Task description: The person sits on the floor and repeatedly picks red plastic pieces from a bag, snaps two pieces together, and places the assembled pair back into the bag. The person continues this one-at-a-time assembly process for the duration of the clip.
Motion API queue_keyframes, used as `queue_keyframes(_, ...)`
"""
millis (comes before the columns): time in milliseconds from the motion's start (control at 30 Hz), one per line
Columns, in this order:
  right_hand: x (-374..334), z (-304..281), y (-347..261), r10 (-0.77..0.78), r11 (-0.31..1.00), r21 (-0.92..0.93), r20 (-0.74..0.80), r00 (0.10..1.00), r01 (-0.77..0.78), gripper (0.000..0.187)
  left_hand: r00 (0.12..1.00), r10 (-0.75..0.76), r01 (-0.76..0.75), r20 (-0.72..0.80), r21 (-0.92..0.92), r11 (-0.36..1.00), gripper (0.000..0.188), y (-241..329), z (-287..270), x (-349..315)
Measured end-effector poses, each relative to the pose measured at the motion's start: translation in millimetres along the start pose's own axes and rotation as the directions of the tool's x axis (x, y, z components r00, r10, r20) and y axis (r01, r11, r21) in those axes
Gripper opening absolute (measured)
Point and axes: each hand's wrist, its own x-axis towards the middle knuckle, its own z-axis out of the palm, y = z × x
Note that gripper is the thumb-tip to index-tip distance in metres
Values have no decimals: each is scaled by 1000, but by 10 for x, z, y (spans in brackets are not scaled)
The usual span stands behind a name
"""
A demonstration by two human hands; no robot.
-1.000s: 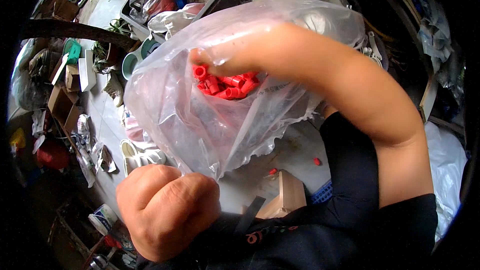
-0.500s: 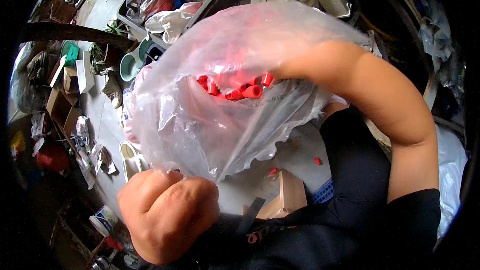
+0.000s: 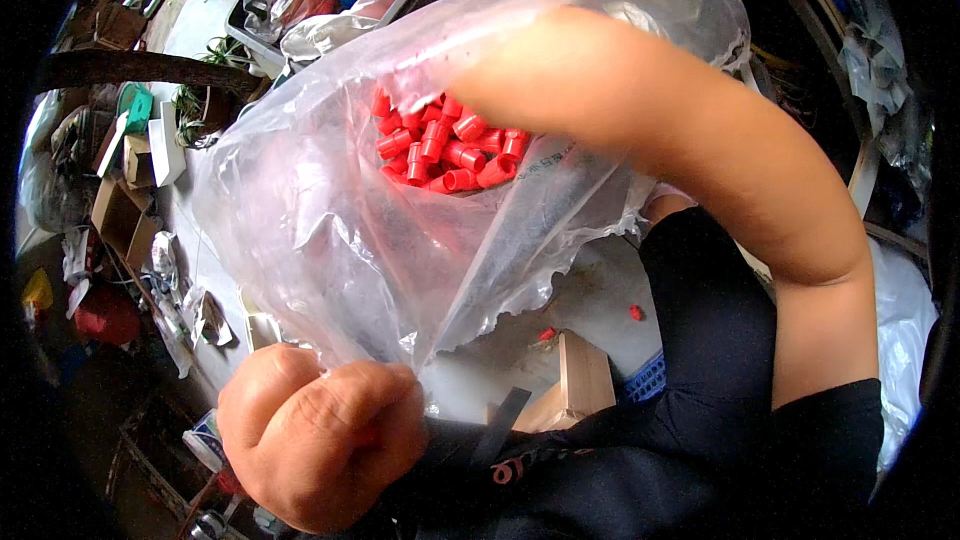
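Note:
A large clear plastic bag [image 3: 300, 230] spreads open in front of me. My left hand [image 3: 325, 430] is closed in a fist around the gathered edge of its mouth, at the lower left. Inside lie many small red plastic pieces [image 3: 435, 145], short hollow tubes with a stepped, narrower end. My right hand [image 3: 490, 80] reaches from the right into the bag, just over the red pieces. Its fingers are hidden by the plastic and smeared by motion, so whether they hold any piece does not show.
Two loose red pieces, one of them a small red piece [image 3: 636, 312], lie on the grey floor beside a wooden block [image 3: 585, 375] and a blue basket [image 3: 646, 380]. Boxes, plants and clutter line the left. A grey bin [image 3: 250, 45] holding plastic bags stands at the back.
My right arm has moved left and deeper into the bag. The bag's opening has widened, so more red pieces show. My left hand has shifted slightly left, still holding the edge.

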Motion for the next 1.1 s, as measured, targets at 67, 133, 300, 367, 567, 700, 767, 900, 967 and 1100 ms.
queue_keyframes(67, 191, 117, -144, -75, 996, 46, 5, 997, 74, 21, 994, -56, 59, 98, -30, 998, 14, -33, -73, -17)
queue_keyframes(133, 350, 270, -241, -126, 991, 46, 9, 992, 126, 21, 993, -51, 57, 104, -56, 997, 14, -30, -68, -10)
queue_keyframes(300, 553, 745, -408, -260, 962, 61, -88, 962, 266, 20, 1000, 21, -21, 13, 11, 1000, 16, 14, 38, 10)
queue_keyframes(367, 468, 828, -349, -274, 935, 180, -185, 944, 307, 19, 999, 40, -40, 5, 36, 999, 16, -2, 47, 5)
queue_keyframes(567, -169, 472, -92, -230, 576, 606, -524, 820, 549, 17, 996, 27, -23, 83, -52, 998, 17, -35, -68, 37)
queue_keyframes(700, -581, 133, 33, -229, 689, 526, -494, 839, 498, 17, 998, 47, -44, 39, -64, 997, 16, -59, 24, 39)
queue_keyframes(767, -664, 7, 31, -224, 840, 383, -399, 889, 383, 20, 999, -33, 34, 10, -31, 999, 16, 29, 63, 26)
queue_keyframes(900, -396, 18, 26, -57, 991, 136, 280, 958, 19, 23, 998, -65, 66, 24, -41, 997, 16, 77, 55, 37)
queue_keyframes(967, -400, -43, 8, -72, 997, 62, 334, 940, 54, 20, 999, -39, 39, 10, -21, 999, 17, 85, 53, 37)
queue_keyframes(1100, -477, -156, -1, 10, 995, 94, 289, 957, -39, 23, 999, -29, 29, -16, -4, 1000, 17, 52, 72, 26)
